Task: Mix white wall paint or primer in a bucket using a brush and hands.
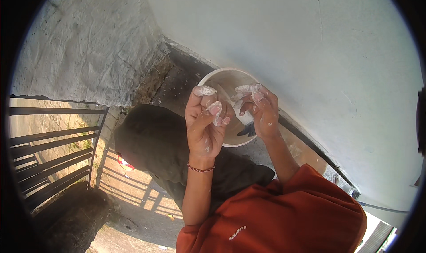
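Observation:
Both my hands are raised over a round white bucket [227, 69], with white paste on the fingers. My left hand [205, 122] is palm up, its fingers loosely bent and the index finger apart from the thumb; nothing shows in it. On the right, my right hand [265, 113] has thumb and fingers drawn together in a pinch, thickly coated with paste. Whether something small sits in that pinch is hidden. Partly behind this hand, a white thing with a dark blue end [247, 129] lies inside the bucket; its kind is unclear.
A smooth pale wall [337, 62] rises beyond the bucket, and a rough grey plaster wall [93, 44] stands at the far left. Below that is a dark metal railing [57, 135]. My dark-trousered leg [151, 133] is beside the bucket. Sunlit ground [128, 186] shows at lower left.

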A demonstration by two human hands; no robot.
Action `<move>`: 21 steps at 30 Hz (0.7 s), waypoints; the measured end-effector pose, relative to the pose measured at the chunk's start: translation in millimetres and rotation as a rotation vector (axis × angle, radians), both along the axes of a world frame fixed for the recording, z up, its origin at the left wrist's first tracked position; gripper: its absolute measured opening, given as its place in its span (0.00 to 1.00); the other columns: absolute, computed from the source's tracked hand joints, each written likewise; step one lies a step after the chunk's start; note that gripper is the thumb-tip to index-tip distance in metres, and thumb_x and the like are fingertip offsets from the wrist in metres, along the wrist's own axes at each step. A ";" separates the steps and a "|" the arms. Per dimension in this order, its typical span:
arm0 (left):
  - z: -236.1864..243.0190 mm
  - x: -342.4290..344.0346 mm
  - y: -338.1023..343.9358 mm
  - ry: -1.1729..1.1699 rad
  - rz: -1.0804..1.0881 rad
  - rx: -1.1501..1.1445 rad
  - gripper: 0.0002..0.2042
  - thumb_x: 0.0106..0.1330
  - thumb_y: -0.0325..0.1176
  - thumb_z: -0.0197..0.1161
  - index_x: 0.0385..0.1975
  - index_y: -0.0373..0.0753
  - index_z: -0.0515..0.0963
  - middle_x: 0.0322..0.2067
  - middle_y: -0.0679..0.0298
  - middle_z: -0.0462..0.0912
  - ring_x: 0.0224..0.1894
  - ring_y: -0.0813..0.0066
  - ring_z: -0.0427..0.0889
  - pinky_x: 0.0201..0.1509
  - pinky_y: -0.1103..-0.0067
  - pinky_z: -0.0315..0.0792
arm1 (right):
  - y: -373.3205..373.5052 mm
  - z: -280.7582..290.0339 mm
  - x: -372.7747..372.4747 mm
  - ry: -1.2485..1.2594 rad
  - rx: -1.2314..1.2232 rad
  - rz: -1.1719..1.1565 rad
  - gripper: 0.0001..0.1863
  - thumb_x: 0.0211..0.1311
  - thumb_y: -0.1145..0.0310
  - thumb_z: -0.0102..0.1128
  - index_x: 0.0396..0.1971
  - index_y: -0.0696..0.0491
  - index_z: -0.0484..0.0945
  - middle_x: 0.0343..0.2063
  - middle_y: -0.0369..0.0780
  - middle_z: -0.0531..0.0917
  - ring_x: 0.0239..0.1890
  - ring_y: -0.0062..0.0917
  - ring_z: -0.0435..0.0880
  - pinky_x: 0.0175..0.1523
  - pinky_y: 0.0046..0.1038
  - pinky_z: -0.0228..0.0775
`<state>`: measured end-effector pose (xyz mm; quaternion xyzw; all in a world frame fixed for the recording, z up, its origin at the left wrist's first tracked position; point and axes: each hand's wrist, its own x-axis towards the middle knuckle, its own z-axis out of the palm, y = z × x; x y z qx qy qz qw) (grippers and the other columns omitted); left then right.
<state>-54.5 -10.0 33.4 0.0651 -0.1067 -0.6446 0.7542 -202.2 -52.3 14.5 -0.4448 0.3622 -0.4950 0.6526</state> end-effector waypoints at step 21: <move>-14.4 -6.4 3.3 -0.384 0.122 0.159 0.19 0.60 0.22 0.66 0.51 0.29 0.73 0.39 0.59 0.81 0.41 0.69 0.83 0.48 0.69 0.79 | -1.5 -13.9 -7.3 -0.118 0.011 0.008 0.13 0.68 0.68 0.52 0.49 0.57 0.74 0.43 0.46 0.82 0.36 0.25 0.82 0.36 0.26 0.74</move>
